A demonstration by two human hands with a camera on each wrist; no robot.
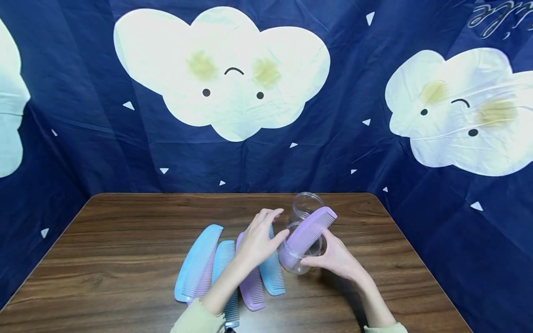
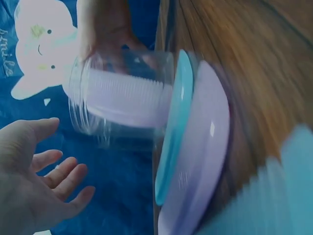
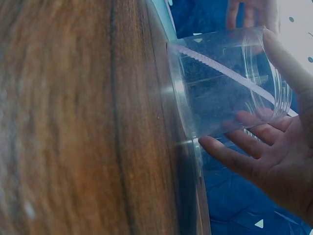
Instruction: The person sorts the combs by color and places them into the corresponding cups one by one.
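A clear plastic jar [image 1: 299, 267] stands on the table with a purple comb [image 1: 312, 230] leaning inside, its upper end sticking out past the rim. My right hand [image 1: 336, 255] holds this jar from the right, thumb at the rim and fingers around the wall in the right wrist view. To the jar's left, my left hand [image 1: 259, 238] hovers above the loose combs with fingers spread and nothing in them. Beneath and beside it lie a blue comb [image 1: 272, 275] and a purple comb [image 1: 253, 292].
Farther left lie another blue comb [image 1: 224, 259] and a large blue comb [image 1: 195, 263] overlapping a purple comb [image 1: 205, 282]. Behind the held jar is another clear round container [image 1: 307, 200]. The wooden table [image 1: 125, 259] meets a blue cloth backdrop [image 1: 100, 152].
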